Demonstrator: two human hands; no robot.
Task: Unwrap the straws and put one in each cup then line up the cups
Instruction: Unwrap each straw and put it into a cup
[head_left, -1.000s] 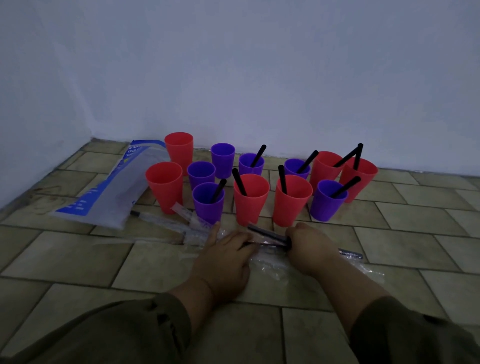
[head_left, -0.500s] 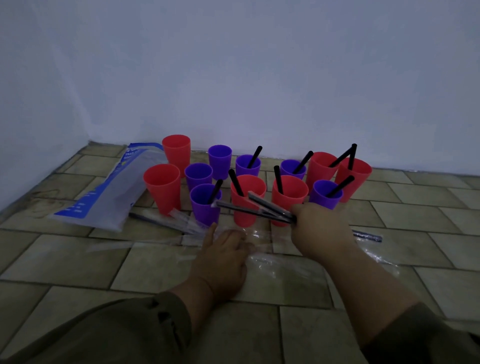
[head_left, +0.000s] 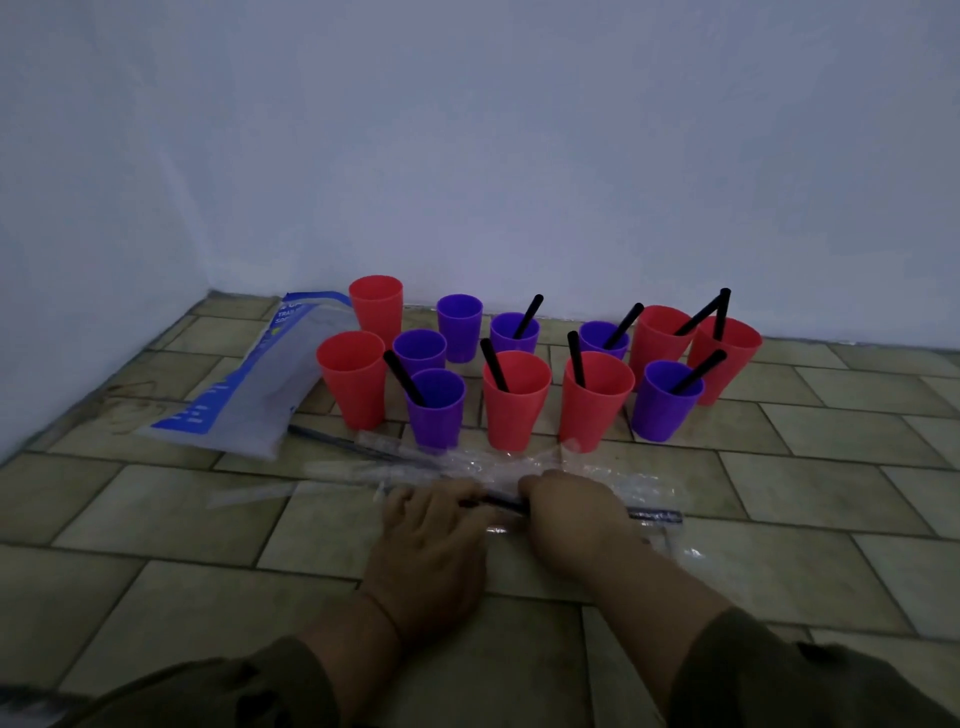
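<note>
Here, both hands work a wrapped straw on the floor.
A bag lies at left. Next to it, twelve cups cluster near the wall, the eight rightmost holding straws. In front, among loose wrappers, the left hand presses flat on the wrapper end, and the right hand curls over the straw.

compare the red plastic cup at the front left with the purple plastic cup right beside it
The red plastic cup is taller and wider than the purple plastic cup. The purple cup holds a black straw leaning left; the red cup has none. Both stand upright on the tiled floor, tapering downward.
</note>
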